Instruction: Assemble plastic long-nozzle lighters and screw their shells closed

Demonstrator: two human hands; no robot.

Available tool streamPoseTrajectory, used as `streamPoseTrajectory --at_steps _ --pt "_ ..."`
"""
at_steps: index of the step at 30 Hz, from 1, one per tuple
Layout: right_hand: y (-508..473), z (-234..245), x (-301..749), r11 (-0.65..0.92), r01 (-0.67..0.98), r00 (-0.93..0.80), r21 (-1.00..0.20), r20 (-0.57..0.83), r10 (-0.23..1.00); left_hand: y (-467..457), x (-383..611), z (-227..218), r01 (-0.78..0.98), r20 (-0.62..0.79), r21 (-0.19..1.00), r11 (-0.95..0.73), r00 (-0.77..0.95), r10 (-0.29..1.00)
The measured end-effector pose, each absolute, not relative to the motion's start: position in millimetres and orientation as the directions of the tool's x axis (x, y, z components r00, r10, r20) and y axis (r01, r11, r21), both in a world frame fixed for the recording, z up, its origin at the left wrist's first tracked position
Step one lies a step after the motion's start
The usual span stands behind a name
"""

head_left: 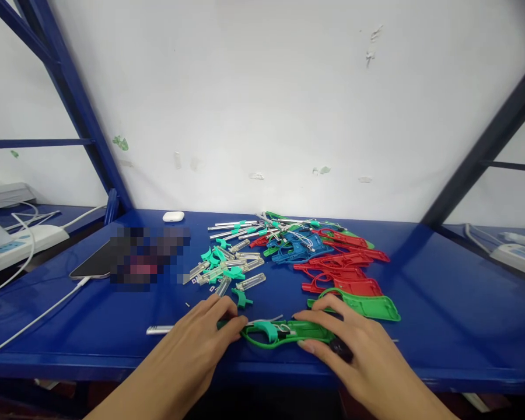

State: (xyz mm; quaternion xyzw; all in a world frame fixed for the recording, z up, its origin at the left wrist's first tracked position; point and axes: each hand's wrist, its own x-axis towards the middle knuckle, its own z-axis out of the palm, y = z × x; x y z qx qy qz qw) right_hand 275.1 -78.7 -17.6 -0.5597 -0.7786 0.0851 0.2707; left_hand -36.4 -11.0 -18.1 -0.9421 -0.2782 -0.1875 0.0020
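Head view, left hand point(207, 329): thumb and index are pinching the left end of the green casing point(312, 330); silver tube point(158, 330) is sticking out left.
Right hand point(354, 335): thumb and fingers are gripping opposite edges of its right end, black object point(341, 349) sitting under the palm.
Green casing: lying near the blue table point(446, 309)'s front edge, teal trigger point(270, 331) sitting inside.
Red casings point(361, 286): lying beyond.

White wall point(262, 105), blue table point(455, 309), perhaps reddish floor point(349, 405)
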Motion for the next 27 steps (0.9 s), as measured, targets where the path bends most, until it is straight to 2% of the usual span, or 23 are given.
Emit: streamPoseTrajectory --at_steps 4,6,10,12,15,19,23,27 --pt "-80 -9 274 0.242 0.806 -0.195 -0.54 0.145 0.97 -7 -35 -19 0.513 0.316 0.299 -0.804 0.742 0.591" --pt "-81 -8 274 0.212 0.797 -0.182 -0.565 0.109 0.977 -7 -30 -14 0.503 0.301 0.374 -0.779 0.729 0.615" --pt "-80 -9 274 0.181 0.784 -0.16 -0.594 0.089 0.983 -13 -22 -6 0.51 0.319 0.428 -0.746 0.687 0.653" --pt "-80 -10 273 0.175 0.779 -0.155 -0.603 0.084 0.984 -16 -19 -3 0.522 0.363 0.407 -0.749 0.66 0.657" --pt "-80 -9 271 0.171 0.777 -0.149 -0.606 0.088 0.985 -17 -13 1 0.537 0.432 0.314 -0.783 0.654 0.622" --pt "-81 -12 270 0.144 0.782 -0.109 -0.606 0.096 0.989 -13 -5 10 0.566 0.402 0.148 -0.811 0.715 0.572" --pt "-79 -17 270 0.157 0.78 -0.113 -0.606 0.11 0.987 -8 2 17 0.567 0.42 0.03 -0.823 0.74 0.525" --pt "-75 -19 272 0.143 0.791 -0.115 -0.595 0.085 0.99 -4 6 20 0.534 0.431 -0.024 -0.845 0.768 0.473"
